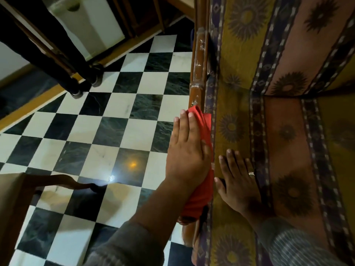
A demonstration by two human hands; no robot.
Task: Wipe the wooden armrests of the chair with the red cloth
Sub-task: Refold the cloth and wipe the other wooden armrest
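Observation:
The chair's left wooden armrest runs from the top of the view down toward me, brown and scuffed with pale marks. A red cloth is draped over its near part. My left hand lies flat on the cloth, fingers together, pressing it onto the armrest. The armrest under the cloth is hidden. My right hand rests flat on the patterned seat cushion, fingers spread, with a ring on one finger; it holds nothing.
A black and white chequered floor lies left of the chair. Dark table legs stand at the upper left. Another chair's wooden arm juts in at the lower left. A white box stands by the far wall.

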